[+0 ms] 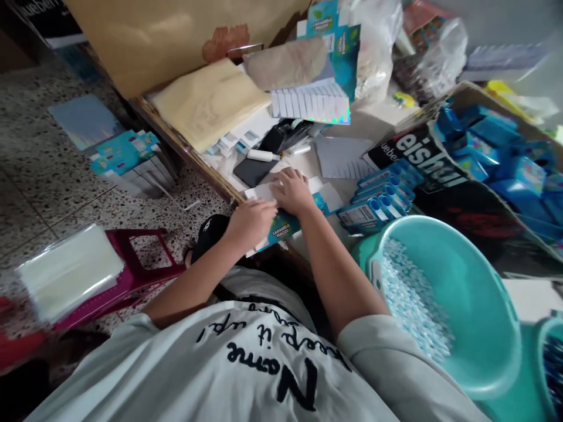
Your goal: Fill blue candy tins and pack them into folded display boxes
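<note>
A flat, partly folded candy carton (pixel 282 230) lies at the table's near edge, blue with "CARAMELO MACIZO" on it and white on its inner side. My left hand (pixel 253 223) rests on its left part, fingers stretched over the card; the thumb is hidden. Farther up, my right hand (pixel 292 190) lies on the white side with its fingers a little apart and bent at the tips. Just beyond the fingers are a dark phone-like slab (pixel 253 173) and a white tube (pixel 263 155). To the right stand several made-up blue cartons (pixel 382 199).
A turquoise tub (pixel 475 293) of wrapped candies stands at right, below an open box (pixel 435 170) of blue cartons. Flat carton stacks (pixel 136 158) are at left, near a magenta stool (pixel 141 264) bearing a clear-wrapped pack (pixel 73 272). A yellowish packet (pixel 213 102) lies at the back.
</note>
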Tool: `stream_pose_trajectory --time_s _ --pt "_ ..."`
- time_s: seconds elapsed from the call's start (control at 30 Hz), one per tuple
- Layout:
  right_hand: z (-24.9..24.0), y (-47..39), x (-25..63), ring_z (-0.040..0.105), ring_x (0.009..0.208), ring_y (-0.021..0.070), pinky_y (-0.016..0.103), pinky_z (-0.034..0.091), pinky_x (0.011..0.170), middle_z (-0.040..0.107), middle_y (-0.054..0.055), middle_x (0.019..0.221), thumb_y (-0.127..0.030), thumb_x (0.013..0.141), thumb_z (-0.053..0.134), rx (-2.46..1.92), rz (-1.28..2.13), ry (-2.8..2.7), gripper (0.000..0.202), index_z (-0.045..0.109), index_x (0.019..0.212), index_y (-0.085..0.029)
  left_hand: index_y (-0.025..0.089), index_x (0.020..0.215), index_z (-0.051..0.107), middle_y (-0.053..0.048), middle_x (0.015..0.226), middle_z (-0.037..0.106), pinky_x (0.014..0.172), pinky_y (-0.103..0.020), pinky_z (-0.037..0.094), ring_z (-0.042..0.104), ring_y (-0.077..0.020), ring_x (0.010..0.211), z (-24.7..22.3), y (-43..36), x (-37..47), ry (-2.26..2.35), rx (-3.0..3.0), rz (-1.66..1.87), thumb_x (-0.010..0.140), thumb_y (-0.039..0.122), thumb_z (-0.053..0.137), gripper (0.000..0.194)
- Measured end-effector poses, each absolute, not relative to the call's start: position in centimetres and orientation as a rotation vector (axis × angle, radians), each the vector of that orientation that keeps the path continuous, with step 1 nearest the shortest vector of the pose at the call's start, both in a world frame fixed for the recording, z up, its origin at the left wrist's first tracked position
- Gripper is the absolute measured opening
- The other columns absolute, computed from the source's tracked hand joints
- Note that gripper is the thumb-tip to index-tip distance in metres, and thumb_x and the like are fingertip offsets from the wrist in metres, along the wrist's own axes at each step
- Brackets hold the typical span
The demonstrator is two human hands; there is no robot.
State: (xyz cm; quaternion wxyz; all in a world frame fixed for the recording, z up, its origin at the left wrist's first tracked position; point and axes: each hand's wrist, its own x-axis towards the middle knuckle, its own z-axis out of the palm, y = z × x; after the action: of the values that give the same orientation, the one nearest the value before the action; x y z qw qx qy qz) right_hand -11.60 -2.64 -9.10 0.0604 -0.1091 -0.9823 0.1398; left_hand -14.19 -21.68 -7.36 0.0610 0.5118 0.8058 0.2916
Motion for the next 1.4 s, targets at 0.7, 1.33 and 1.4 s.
stream_pose_trajectory --time_s 0.7,1.33,1.4 --pt "-8.7 -8.4 3.7 0.056 0.133 0.028 0.052 0.015 0.123 0.073 0.003 0.122 -0.041 0.105 0.04 -0.354 0.643 -2.403 0.037 0.065 0.082 -0.026 0.015 0.103 0.063 -0.015 0.115 0.068 0.1 -0.041 0.048 0.062 -0.0344 0.116 -4.0 -22.1 -18.2 2.693 0.957 0.41 0.071 0.049 0.084 0.051" --pt "-9.2 -7.9 3.3 0.057 0.077 0.0208 0.051 0.02 0.108 0.062 0.0 0.065 -0.055 0.101 0.037 -0.142 0.592 -2.371 0.049 0.057 0.069 -0.022 0.017 0.084 0.072 -0.006 0.081 0.077 0.058 -0.027 0.046 0.069 -0.0253 0.073 -1.6 -19.5 -20.8 2.134 0.779 0.408 0.052 0.057 0.084 0.053" --pt "-8.9 -7.9 3.0 0.049 0.071 0.0196 0.048 0.024 0.103 0.053 -0.001 0.057 -0.053 0.101 0.033 -0.159 0.524 -2.36 0.052 0.05 0.063 -0.023 0.018 0.101 0.071 -0.009 0.1 0.079 0.063 -0.028 0.05 0.072 -0.0278 0.086 -1.9 -19.1 -19.9 2.124 0.851 0.361 0.051 0.053 0.087 0.063"
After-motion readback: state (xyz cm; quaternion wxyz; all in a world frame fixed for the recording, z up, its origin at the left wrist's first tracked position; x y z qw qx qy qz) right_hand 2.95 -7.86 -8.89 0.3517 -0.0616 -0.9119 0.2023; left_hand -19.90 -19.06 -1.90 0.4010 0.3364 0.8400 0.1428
